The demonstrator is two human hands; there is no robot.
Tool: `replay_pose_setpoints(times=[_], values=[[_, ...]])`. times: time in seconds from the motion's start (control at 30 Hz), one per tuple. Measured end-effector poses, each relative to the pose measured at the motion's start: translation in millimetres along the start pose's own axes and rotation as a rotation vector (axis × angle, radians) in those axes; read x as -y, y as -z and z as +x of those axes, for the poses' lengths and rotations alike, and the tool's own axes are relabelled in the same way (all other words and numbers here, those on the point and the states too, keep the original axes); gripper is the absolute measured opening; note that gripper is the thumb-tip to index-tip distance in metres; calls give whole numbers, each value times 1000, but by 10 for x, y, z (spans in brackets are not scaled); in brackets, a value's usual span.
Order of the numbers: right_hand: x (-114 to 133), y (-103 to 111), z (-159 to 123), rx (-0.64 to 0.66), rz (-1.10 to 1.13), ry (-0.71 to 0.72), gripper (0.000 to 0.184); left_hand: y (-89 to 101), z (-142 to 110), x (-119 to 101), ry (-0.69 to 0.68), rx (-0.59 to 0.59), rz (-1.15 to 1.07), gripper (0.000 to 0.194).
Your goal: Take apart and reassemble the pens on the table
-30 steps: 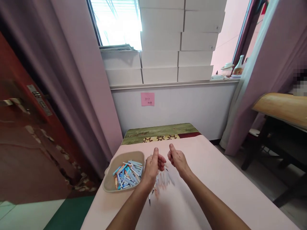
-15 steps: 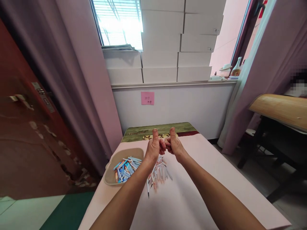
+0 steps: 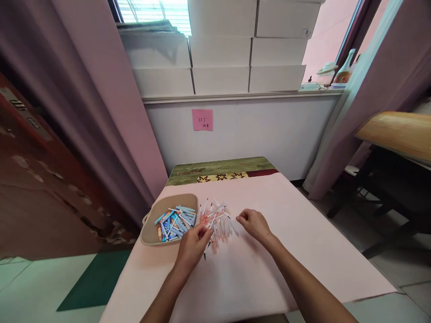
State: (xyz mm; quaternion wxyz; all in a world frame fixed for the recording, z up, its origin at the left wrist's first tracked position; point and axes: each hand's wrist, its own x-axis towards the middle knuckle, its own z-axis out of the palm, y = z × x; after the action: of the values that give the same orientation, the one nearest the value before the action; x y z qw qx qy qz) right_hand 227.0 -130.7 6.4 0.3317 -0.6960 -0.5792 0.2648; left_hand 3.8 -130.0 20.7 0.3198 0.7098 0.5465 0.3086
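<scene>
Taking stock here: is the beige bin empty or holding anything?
Not empty: the beige bin holds a heap of blue, white and orange pen-like pieces.

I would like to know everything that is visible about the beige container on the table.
The beige container is an open tub with rounded corners and smooth, plastic-looking walls. A handle-like loop shows at its left side. It stands upright on the pink cover, left of some loose sticks, holding a jumble of blue, white and orange pen-like pieces. The left hand is by its near right corner; whether they touch is unclear.
</scene>
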Motion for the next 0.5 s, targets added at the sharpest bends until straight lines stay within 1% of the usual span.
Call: replay_pose_setpoints(times=[0.07,0.13,0.2,0.33,0.4,0.5], values=[[-195,-132,-80,24,-45,-34,11,-47,-172,273,62,-17,143,29],[-278,-238,-145,49,-78,-51,4,-93,-278,418,119,-36,247,21],[-288,-310,-185,53,-115,-64,4,-141,-314,457,161,-44,320,18],[-265,-375,-195,31,-198,-71,6,-226,-267,424,241,-21,426,20],[-272,-391,-184,28,-209,-76,7,-244,-228,430,269,0,443,21],[-302,-418,-173,8,-204,-86,6,-222,-177,485,289,21,417,20]])
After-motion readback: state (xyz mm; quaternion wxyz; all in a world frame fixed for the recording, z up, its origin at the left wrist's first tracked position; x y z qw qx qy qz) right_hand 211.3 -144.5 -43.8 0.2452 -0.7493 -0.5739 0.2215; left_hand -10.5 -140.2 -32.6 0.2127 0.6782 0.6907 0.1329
